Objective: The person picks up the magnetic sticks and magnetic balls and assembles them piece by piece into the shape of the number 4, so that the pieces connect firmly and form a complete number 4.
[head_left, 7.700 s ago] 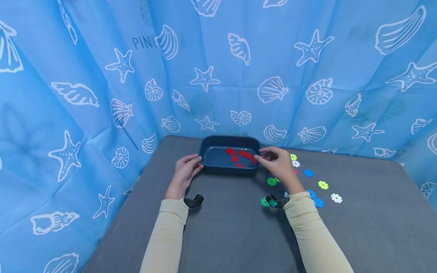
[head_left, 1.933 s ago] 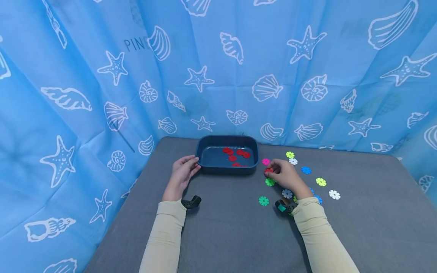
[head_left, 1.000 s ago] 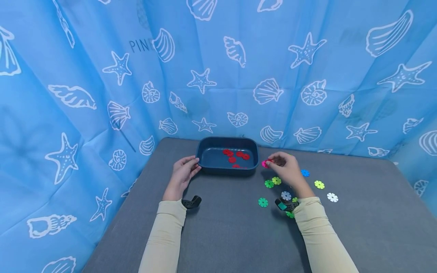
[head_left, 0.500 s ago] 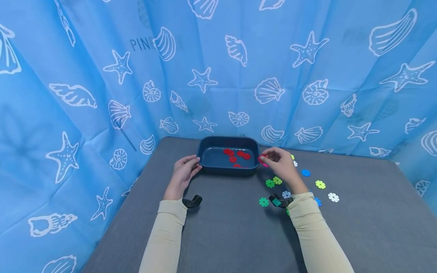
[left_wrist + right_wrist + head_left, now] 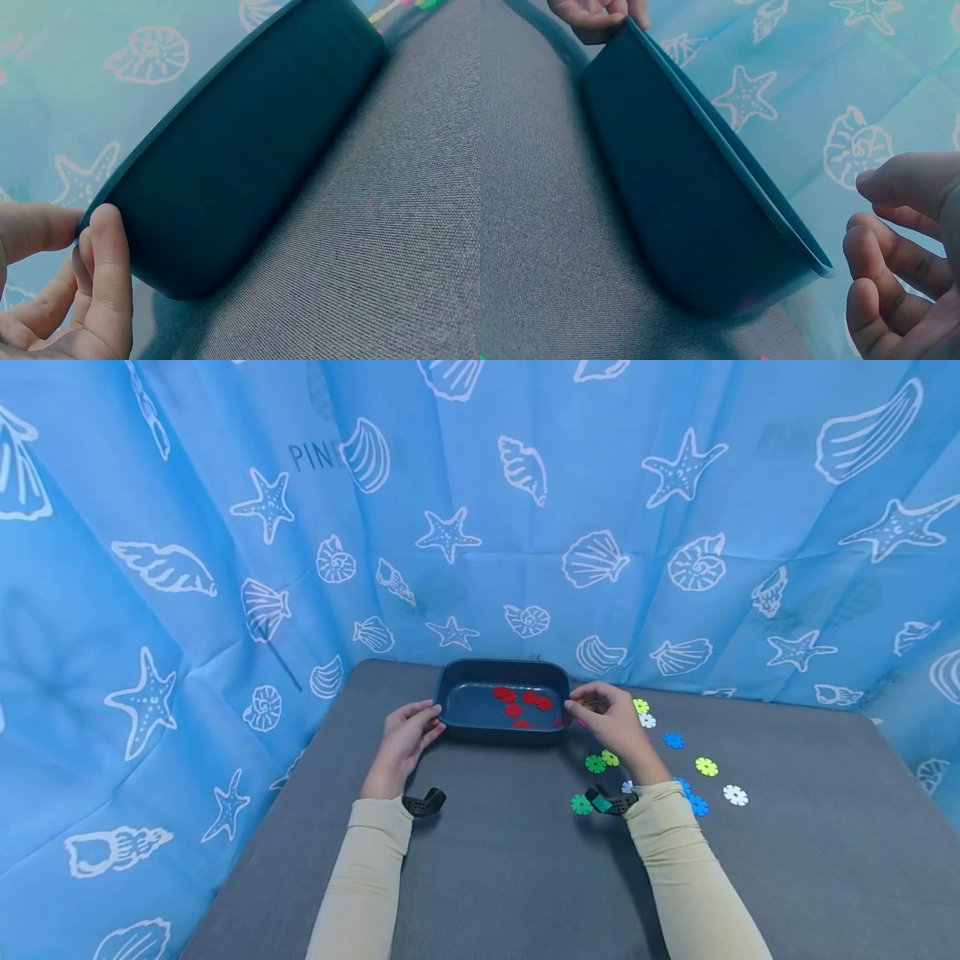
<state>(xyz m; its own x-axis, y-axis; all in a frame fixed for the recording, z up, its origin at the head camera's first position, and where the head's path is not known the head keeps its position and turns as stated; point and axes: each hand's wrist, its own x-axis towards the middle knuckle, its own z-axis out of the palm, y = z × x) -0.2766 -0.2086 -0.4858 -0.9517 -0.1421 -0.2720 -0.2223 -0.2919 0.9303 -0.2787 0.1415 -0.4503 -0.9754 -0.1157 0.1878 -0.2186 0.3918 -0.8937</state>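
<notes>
A dark blue rectangular tub [image 5: 468, 727] stands near the back edge of the table, with several red notched snowflake discs [image 5: 512, 710] inside, one against the right wall. My left hand [image 5: 405, 745] pinches its left rim; the left wrist view shows thumb and fingers [image 5: 110, 255] either side of the corner. At the tub's right end hovers my right hand [image 5: 611, 722]. In the right wrist view its loosely curled fingers [image 5: 866, 251] hold nothing visible and lie just apart from the rim. A pink disc [image 5: 582, 722] shows partly beneath this hand.
On the grey table [image 5: 495, 877], loose discs lie right of the tub: green [image 5: 595, 764], yellow [image 5: 707, 767], blue [image 5: 673, 741] and white [image 5: 736, 795]. Some are partly hidden by the right forearm [image 5: 693, 860]. A blue shell-patterned curtain [image 5: 480, 585] hangs behind the table.
My right hand picked a red disc off the table, carried it up and left to the tub, and let it go inside by the right wall. The left hand keeps its hold on the rim.
</notes>
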